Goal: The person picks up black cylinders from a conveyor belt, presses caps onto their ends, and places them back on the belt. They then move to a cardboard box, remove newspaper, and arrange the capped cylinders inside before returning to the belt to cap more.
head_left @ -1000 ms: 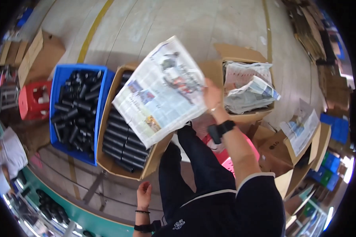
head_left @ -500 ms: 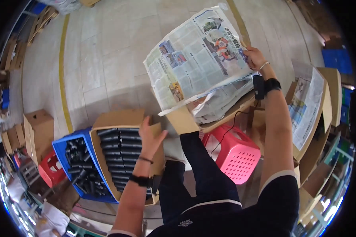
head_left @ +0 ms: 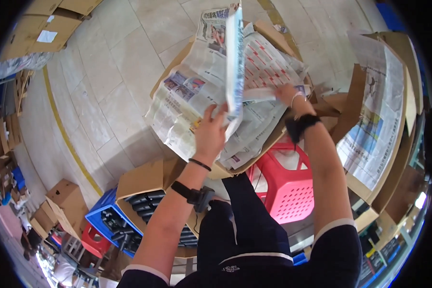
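Note:
A newspaper sheet (head_left: 189,93) is spread over an open cardboard box in front of me, with part of it standing up in a narrow upright fold. My left hand (head_left: 210,137) grips the sheet at the lower end of that fold. My right hand (head_left: 292,98), slightly blurred, pinches the paper near the box's right side. More crumpled newspaper (head_left: 254,127) lies in the box beneath. The cardboard box (head_left: 269,144) shows only its rim and flaps around the paper.
A pink plastic stool (head_left: 290,187) stands right of my legs. Left of them, a carton (head_left: 139,180) and a blue crate (head_left: 101,218) hold black cylindrical parts. At the right, another newspaper (head_left: 377,115) lines a large carton. Stacked cartons (head_left: 48,31) stand at the far left.
My left hand has moved from beside the carton of black parts up onto the newspaper. The raised sheet has come down over the box and folded upright. The view has shifted.

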The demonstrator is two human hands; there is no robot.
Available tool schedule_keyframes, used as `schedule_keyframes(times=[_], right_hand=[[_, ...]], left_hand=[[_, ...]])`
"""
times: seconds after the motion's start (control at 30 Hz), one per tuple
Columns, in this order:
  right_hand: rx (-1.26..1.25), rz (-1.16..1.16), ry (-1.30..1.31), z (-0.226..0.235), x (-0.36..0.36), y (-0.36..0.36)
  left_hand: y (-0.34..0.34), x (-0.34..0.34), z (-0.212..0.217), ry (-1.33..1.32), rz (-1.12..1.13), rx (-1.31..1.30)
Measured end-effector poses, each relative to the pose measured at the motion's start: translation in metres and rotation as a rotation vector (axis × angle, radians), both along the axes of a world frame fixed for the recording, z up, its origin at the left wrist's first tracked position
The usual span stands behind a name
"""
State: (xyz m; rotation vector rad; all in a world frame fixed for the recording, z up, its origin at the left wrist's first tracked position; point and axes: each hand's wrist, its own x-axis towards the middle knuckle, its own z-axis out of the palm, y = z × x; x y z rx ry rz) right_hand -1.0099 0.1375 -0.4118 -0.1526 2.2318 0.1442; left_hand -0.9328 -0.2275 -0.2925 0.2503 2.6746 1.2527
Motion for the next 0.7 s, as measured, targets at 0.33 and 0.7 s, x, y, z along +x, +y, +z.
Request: schedule_keyframes(times=[0.33,0.7], right_hand=[[-0.337,-1.002,0.425,-0.031,0.141,-0.009],[-0.287,-0.467,1.028,0.084,0.067,-0.106]], left_hand=[[0.091,0.031,-0.026,-0.166,-0.376,0.007],[0.100,0.071,-0.093,-0.502,-0.377,-0.101]])
